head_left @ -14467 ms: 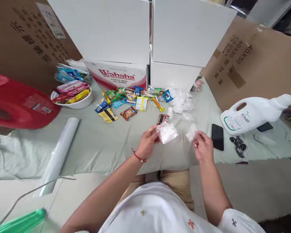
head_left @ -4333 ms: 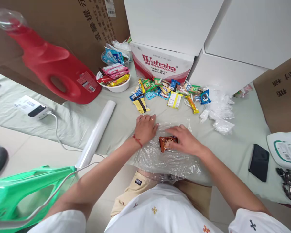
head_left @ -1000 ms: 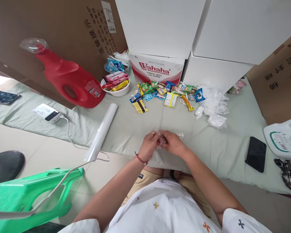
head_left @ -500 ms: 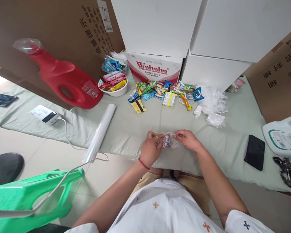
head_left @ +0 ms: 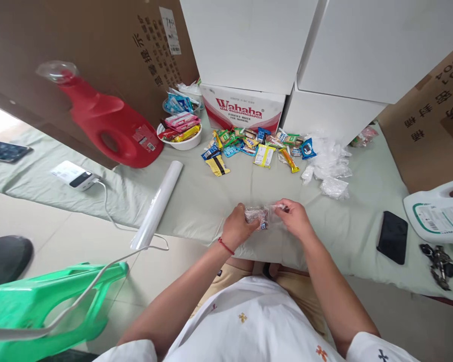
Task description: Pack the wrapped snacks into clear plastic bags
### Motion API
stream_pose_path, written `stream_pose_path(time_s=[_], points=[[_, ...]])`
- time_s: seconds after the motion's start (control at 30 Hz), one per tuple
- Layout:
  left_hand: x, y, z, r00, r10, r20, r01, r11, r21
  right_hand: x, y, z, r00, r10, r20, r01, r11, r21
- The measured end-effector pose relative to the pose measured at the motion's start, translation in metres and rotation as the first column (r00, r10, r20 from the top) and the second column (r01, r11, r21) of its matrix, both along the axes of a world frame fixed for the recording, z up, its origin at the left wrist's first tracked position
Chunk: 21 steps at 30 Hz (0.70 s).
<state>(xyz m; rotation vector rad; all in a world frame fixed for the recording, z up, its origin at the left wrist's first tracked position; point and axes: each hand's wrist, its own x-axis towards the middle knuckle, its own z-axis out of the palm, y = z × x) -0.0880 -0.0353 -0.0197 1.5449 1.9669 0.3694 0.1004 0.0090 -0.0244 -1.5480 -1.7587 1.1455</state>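
Observation:
Near the front edge of the cloth-covered table, my left hand [head_left: 238, 224] is closed on a small wrapped snack [head_left: 263, 219] inside a clear plastic bag [head_left: 253, 213]. The snack's wrapper shows dark red and blue; its kind is too small to tell. My right hand [head_left: 292, 217] pinches the right end of the same bag between thumb and fingers, stretching it sideways. Farther back, a pile of small wrapped snacks [head_left: 263, 156] lies before a Wahaha water carton [head_left: 245, 108]. Crumpled clear bags [head_left: 330, 168] are heaped to their right.
At the left stand a red jug [head_left: 113, 130], a white bowl of snacks [head_left: 181, 144], a white roll [head_left: 158, 203] and a charging power bank [head_left: 73, 176]. Toward the right lie a black phone [head_left: 392, 237], keys [head_left: 440, 264] and a white jug [head_left: 438, 211]. A green stool [head_left: 56, 301] is below left.
My left fingers have shifted on the bag, and more of its crinkled left part shows. My right hand keeps its pinch at the right end. The camera view has shifted slightly.

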Motion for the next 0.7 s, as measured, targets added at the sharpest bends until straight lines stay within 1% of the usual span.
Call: stream_pose_path(time_s=[0.07, 0.13, 0.17, 0.2, 0.23, 0.27, 0.3, 0.33, 0.37, 0.4, 0.43, 0.47, 0.5, 0.53, 0.57, 0.6, 0.63, 0.67, 0.7], points=[[0.003, 0.001, 0.001, 0.999, 0.009, 0.046, -0.01, 1.0, 0.021, -0.023, -0.012, 0.004, 0.994, 0.044, 0.099, -0.059, 0.986, 0.153], [0.002, 0.001, -0.002, 0.995, 0.019, 0.1, -0.025, 0.998, 0.062, -0.044, -0.025, 0.005, 0.975, 0.094, 0.201, -0.143, 0.96, 0.242], [-0.002, 0.001, -0.003, 0.988, 0.023, 0.152, -0.034, 0.997, 0.07, -0.051, -0.03, 0.004, 0.966, 0.116, 0.232, -0.178, 0.947, 0.267], [-0.006, 0.0, -0.004, 0.971, 0.025, 0.238, -0.04, 0.997, 0.061, -0.056, -0.036, 0.002, 0.96, 0.131, 0.248, -0.203, 0.935, 0.29], [-0.011, 0.0, -0.005, 0.933, 0.026, 0.358, -0.04, 0.999, 0.033, -0.057, -0.04, 0.001, 0.955, 0.144, 0.26, -0.225, 0.921, 0.317], [-0.017, -0.001, -0.004, 0.865, 0.035, 0.501, -0.034, 0.999, -0.01, -0.057, -0.044, -0.001, 0.948, 0.157, 0.277, -0.251, 0.904, 0.347], [-0.023, -0.002, -0.004, 0.765, 0.06, 0.642, -0.024, 0.998, -0.065, -0.055, -0.048, -0.003, 0.936, 0.17, 0.308, -0.284, 0.882, 0.376], [-0.027, -0.003, -0.003, 0.643, 0.107, 0.758, -0.018, 0.992, -0.125, -0.052, -0.052, -0.005, 0.918, 0.185, 0.352, -0.326, 0.857, 0.399], [-0.03, -0.005, -0.001, 0.521, 0.171, 0.836, -0.026, 0.982, -0.185, -0.049, -0.055, -0.008, 0.893, 0.205, 0.401, -0.376, 0.83, 0.411], [-0.032, -0.006, 0.0, 0.422, 0.241, 0.874, -0.05, 0.969, -0.243, -0.047, -0.058, -0.01, 0.864, 0.233, 0.447, -0.43, 0.804, 0.412], [-0.033, -0.007, 0.001, 0.355, 0.3, 0.885, -0.086, 0.954, -0.288, -0.045, -0.06, -0.013, 0.837, 0.257, 0.484, -0.473, 0.784, 0.402], [-0.032, -0.008, 0.002, 0.32, 0.337, 0.886, -0.123, 0.941, -0.314, -0.043, -0.062, -0.017, 0.819, 0.273, 0.505, -0.499, 0.773, 0.391], [-0.031, -0.009, 0.003, 0.312, 0.349, 0.884, -0.147, 0.937, -0.318, -0.042, -0.063, -0.019, 0.815, 0.277, 0.508, -0.503, 0.773, 0.386], [-0.03, -0.011, 0.004, 0.332, 0.334, 0.882, -0.152, 0.942, -0.299, -0.04, -0.062, -0.021, 0.83, 0.269, 0.489, -0.484, 0.784, 0.389], [-0.029, -0.012, 0.005, 0.38, 0.295, 0.877, -0.157, 0.955, -0.253, -0.037, -0.061, -0.022, 0.858, 0.255, 0.445, -0.445, 0.801, 0.4], [-0.028, -0.014, 0.007, 0.455, 0.235, 0.859, -0.169, 0.97, -0.176, -0.033, -0.059, -0.022, 0.894, 0.246, 0.374, -0.397, 0.821, 0.41], [-0.028, -0.016, 0.009, 0.546, 0.164, 0.822, -0.179, 0.981, -0.076, -0.028, -0.057, -0.02, 0.928, 0.252, 0.273, -0.349, 0.844, 0.408], [-0.029, -0.017, 0.011, 0.634, 0.087, 0.769, -0.171, 0.985, 0.029, -0.022, -0.054, -0.017, 0.952, 0.269, 0.146, -0.305, 0.873, 0.382], [-0.029, -0.018, 0.013, 0.693, 0.008, 0.721, -0.13, 0.985, 0.115, -0.016, -0.052, -0.014, 0.957, 0.29, -0.003, -0.274, 0.906, 0.322]])
